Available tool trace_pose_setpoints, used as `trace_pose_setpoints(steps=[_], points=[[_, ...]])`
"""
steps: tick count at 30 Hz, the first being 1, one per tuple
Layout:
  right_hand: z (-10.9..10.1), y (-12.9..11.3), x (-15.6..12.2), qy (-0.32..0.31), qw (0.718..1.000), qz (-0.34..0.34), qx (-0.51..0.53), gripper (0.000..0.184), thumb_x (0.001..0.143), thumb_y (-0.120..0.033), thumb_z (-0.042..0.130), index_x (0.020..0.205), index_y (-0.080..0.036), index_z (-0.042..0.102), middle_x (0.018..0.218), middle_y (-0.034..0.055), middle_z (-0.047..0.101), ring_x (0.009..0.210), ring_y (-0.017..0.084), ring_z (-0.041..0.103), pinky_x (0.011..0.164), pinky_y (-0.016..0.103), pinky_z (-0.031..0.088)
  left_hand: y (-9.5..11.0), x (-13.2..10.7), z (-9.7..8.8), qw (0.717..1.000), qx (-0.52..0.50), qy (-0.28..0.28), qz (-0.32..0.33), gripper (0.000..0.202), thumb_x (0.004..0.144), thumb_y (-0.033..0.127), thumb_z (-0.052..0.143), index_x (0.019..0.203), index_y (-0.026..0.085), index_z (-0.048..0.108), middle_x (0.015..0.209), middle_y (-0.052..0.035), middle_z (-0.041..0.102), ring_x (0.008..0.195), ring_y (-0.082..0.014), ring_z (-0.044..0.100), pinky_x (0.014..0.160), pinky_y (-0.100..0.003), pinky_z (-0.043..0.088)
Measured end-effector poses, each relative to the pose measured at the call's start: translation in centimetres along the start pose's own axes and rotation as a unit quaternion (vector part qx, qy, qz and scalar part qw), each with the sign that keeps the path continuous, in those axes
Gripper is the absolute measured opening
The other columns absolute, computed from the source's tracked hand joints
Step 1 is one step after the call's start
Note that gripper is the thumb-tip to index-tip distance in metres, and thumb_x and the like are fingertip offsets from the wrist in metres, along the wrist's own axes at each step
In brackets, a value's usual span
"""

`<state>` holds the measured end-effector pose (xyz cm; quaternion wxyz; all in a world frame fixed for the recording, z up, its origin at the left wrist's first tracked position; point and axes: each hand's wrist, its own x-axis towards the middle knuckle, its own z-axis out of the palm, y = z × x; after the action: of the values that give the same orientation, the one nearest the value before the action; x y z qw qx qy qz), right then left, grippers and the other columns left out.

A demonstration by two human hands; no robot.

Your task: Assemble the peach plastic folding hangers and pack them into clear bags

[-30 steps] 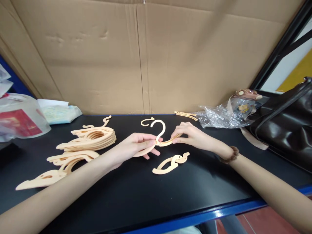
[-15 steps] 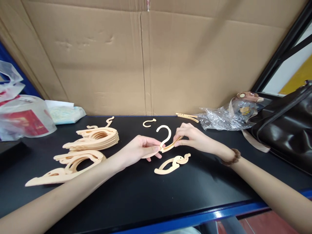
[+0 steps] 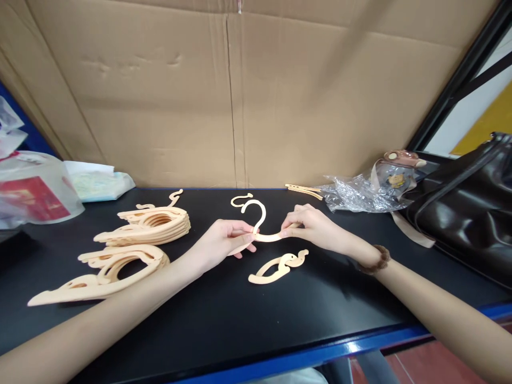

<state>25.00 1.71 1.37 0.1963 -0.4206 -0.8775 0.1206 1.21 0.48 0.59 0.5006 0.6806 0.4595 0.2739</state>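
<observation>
Between my hands is a cream folding clothes hanger [image 3: 267, 238], its hook pointing up and curling left. My left hand [image 3: 224, 238] pinches it at the base of the hook, fingers behind and thumb in front. The right arm of the hanger is gripped by my right hand [image 3: 307, 226], which wears a fuzzy brown band at the wrist. Just below the hands, a folded hanger piece [image 3: 276, 268] lies on the black table. Behind the held hook rests a loose hook [image 3: 239, 201].
Left of my forearm lie a stack of folded hangers [image 3: 160, 226] and a second pile [image 3: 132, 266]. Thin hanger strips [image 3: 304, 190], crumpled clear plastic [image 3: 356, 194] and a dark leather bag [image 3: 464, 208] sit at right. A plastic bag [image 3: 40, 184] and cardboard wall [image 3: 160, 96] border the table.
My right hand has swung the hanger's right arm so that its broad face now shows, extending outward from the hook. The whole view has shifted slightly.
</observation>
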Motion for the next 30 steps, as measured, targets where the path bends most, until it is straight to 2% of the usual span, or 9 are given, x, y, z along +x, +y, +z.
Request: trace_pose_setpoints(steps=[3, 8, 10, 12, 14, 17, 23, 28, 30], points=[[0.5, -0.4, 0.0, 0.017, 0.999, 0.035, 0.015, 0.032, 0.089, -0.046, 0.053, 0.079, -0.020, 0.069, 0.066, -0.0002, 0.064, 0.072, 0.016, 0.052, 0.075, 0.030, 0.034, -0.1, 0.1, 0.2, 0.999, -0.003, 0.029, 0.017, 0.035, 0.080, 0.042, 0.063, 0.100, 0.014, 0.066, 0.084, -0.0062, 0.071, 0.084, -0.0196, 0.067, 0.063, -0.024, 0.050], [0.8, 0.0, 0.4, 0.077, 0.984, 0.143, 0.070, 0.035, 0.089, -0.047, 0.049, 0.076, -0.019, 0.065, 0.062, -0.0028, 0.058, 0.058, 0.012, 0.049, 0.056, 0.025, 0.030, -0.6, 0.7, 0.1, 0.993, 0.014, 0.074, 0.087, 0.051, 0.084, 0.040, 0.054, 0.130, 0.017, 0.048, 0.123, -0.0096, 0.061, 0.091, -0.0206, 0.068, 0.074, -0.033, 0.054], [0.4, 0.8, 0.5, 0.087, 0.982, 0.159, 0.056, 0.036, 0.090, -0.046, 0.047, 0.072, -0.018, 0.063, 0.063, -0.0020, 0.058, 0.059, 0.012, 0.050, 0.056, 0.024, 0.030, -0.8, 0.8, -0.1, 0.987, 0.075, 0.089, 0.106, 0.049, 0.085, 0.037, 0.051, 0.129, 0.017, 0.049, 0.119, -0.0085, 0.064, 0.091, -0.0206, 0.068, 0.080, -0.036, 0.053], [-0.3, 1.7, 0.4, 0.066, 0.982, 0.175, 0.028, 0.037, 0.090, -0.044, 0.046, 0.071, -0.018, 0.063, 0.064, -0.0006, 0.060, 0.060, 0.013, 0.052, 0.057, 0.025, 0.032, -1.0, 0.8, -0.5, 0.973, 0.167, 0.098, 0.124, 0.038, 0.086, 0.036, 0.049, 0.118, 0.018, 0.059, 0.111, -0.0058, 0.068, 0.093, -0.0211, 0.066, 0.086, -0.037, 0.051], [-1.2, 2.5, 0.1, 0.034, 0.980, 0.196, -0.019, 0.037, 0.091, -0.042, 0.043, 0.072, -0.018, 0.064, 0.066, 0.0008, 0.062, 0.063, 0.014, 0.055, 0.059, 0.025, 0.033, -1.0, 0.6, -0.8, 0.952, 0.257, 0.098, 0.137, 0.030, 0.087, 0.035, 0.048, 0.106, 0.019, 0.066, 0.106, -0.0040, 0.069, 0.093, -0.0214, 0.065, 0.085, -0.036, 0.049], [-2.3, 2.9, -0.5, -0.021, 0.974, 0.209, -0.082, 0.037, 0.092, -0.041, 0.040, 0.071, -0.019, 0.062, 0.069, 0.0018, 0.063, 0.064, 0.015, 0.057, 0.061, 0.026, 0.034, -1.1, 0.4, -0.9, 0.927, 0.334, 0.082, 0.152, 0.026, 0.089, 0.031, 0.047, 0.101, 0.022, 0.068, 0.101, -0.0024, 0.067, 0.089, -0.0196, 0.063, 0.078, -0.033, 0.048], [-2.6, 1.9, -1.3, -0.086, 0.963, 0.177, -0.182, 0.042, 0.094, -0.045, 0.037, 0.070, -0.018, 0.058, 0.070, 0.0040, 0.064, 0.063, 0.017, 0.059, 0.057, 0.026, 0.034, -1.8, 0.4, -0.3, 0.922, 0.346, 0.070, 0.160, 0.024, 0.089, 0.025, 0.048, 0.102, 0.025, 0.068, 0.092, -0.0003, 0.061, 0.072, -0.0138, 0.058, 0.067, -0.027, 0.045], [-2.1, 1.7, -1.7, -0.114, 0.911, 0.185, -0.350, 0.032, 0.094, -0.038, 0.042, 0.086, -0.014, 0.061, 0.073, 0.0107, 0.068, 0.072, 0.026, 0.068, 0.057, 0.028, 0.038, -1.5, 0.2, 0.2, 0.926, 0.338, 0.062, 0.154, 0.023, 0.089, 0.024, 0.050, 0.102, 0.026, 0.069, 0.095, 0.0001, 0.060, 0.077, -0.0136, 0.058, 0.069, -0.026, 0.044], [-1.9, 1.8, -1.8, -0.118, 0.898, 0.189, -0.379, 0.029, 0.094, -0.035, 0.045, 0.092, -0.011, 0.061, 0.075, 0.0138, 0.069, 0.076, 0.029, 0.069, 0.058, 0.029, 0.040, -1.3, 0.0, 0.5, 0.928, 0.338, 0.056, 0.148, 0.022, 0.089, 0.024, 0.051, 0.102, 0.026, 0.069, 0.095, 0.0002, 0.059, 0.078, -0.0135, 0.058, 0.068, -0.026, 0.044]])
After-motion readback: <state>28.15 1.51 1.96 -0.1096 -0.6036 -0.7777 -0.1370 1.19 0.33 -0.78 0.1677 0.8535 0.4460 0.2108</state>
